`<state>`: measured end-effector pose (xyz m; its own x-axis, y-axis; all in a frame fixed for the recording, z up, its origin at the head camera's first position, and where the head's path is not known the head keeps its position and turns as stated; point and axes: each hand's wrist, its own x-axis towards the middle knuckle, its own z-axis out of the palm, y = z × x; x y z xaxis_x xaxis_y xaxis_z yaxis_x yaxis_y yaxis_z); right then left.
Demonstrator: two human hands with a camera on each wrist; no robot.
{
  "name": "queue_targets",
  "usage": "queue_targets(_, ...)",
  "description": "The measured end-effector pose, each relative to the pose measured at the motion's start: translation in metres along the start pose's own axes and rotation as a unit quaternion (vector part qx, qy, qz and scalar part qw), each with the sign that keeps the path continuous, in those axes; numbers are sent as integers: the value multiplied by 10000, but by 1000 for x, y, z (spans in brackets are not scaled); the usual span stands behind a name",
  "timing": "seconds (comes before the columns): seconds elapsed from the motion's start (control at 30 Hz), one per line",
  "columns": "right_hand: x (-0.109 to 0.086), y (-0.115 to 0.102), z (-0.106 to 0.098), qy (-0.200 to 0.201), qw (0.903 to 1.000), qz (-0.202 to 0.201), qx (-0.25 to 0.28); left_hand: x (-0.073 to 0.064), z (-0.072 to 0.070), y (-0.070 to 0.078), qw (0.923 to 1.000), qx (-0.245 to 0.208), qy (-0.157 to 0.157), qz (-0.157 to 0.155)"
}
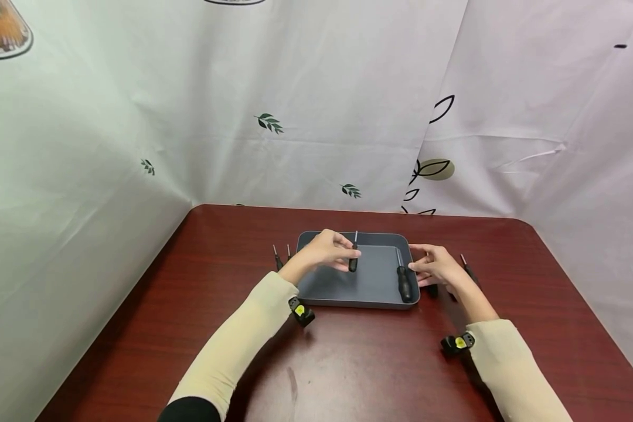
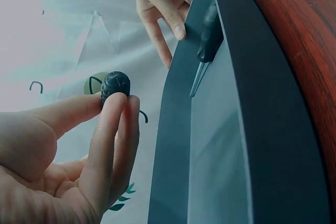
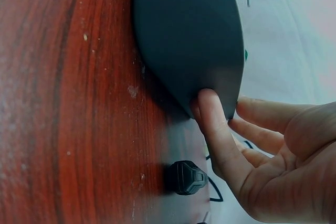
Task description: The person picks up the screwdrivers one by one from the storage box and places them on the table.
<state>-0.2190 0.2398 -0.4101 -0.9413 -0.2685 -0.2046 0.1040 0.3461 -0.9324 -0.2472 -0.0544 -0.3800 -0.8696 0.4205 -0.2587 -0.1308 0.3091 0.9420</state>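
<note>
My left hand (image 1: 331, 251) pinches a small black-handled screwdriver (image 1: 353, 264) over the grey tray (image 1: 356, 303), its metal shaft pointing up and away. In the left wrist view, the round butt of that handle (image 2: 116, 83) shows between thumb and fingers. My right hand (image 1: 436, 266) grips the tray's right wall, thumb at the rim and fingers against the outside (image 3: 210, 106). Inside the tray, along its right side, lies a larger black screwdriver (image 1: 404, 284), shaft toward the back.
Two more screwdrivers (image 1: 277, 258) lie left of the tray, partly behind my left forearm. To the right, another screwdriver (image 1: 469, 269) and a black handle (image 3: 188, 178) rest on the reddish-brown table (image 1: 358, 363). A white printed cloth (image 1: 316, 170) hangs behind.
</note>
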Motion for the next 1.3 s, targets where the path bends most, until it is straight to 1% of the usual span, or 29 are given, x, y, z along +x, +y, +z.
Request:
queue_targets(0.4, 1, 0, 0, -68, 10000, -26, 14, -8, -13, 0, 9999, -69, 83, 41)
queue_targets(0.63, 3, 2, -1, -58, 10000, -36, -11, -10, -24, -2, 9997, -100, 213, 12)
queue_targets(0.8, 2, 2, -1, -1, 10000, -13, -38, -14, -30, 0, 9997, -17, 226, 42)
queue_targets(0.97, 3, 1, -1, -52, 10000, -66, -34, -17, -35, 1, 9996, 138, 246, 45)
queue_targets(1.13, 2, 1, -1, -48, 10000, -1, -28, -20, -40, 0, 9995, 144, 291, 22)
queue_targets(1.3, 2, 2, -1, -94, 9999, -64, -9, -19, -44, -2, 9995, 122, 307, 33)
